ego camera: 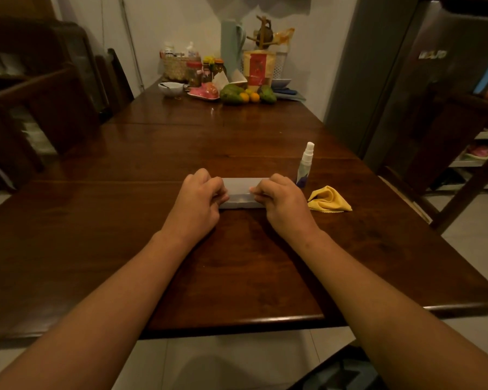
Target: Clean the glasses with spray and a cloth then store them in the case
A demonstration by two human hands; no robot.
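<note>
Forearms out, my left hand (200,197) and right hand (282,202) gripped the ends of the case (241,190) with curled fingers, toward the table's (237,263) near edge, glasses unseen, spray bottle (304,167) and cloth (328,199) beside its right end, cleaning seemingly not begun.

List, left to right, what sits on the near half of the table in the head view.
left hand → case → right hand → spray bottle → cloth

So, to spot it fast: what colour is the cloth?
The cloth is yellow, seen in the head view.
</note>
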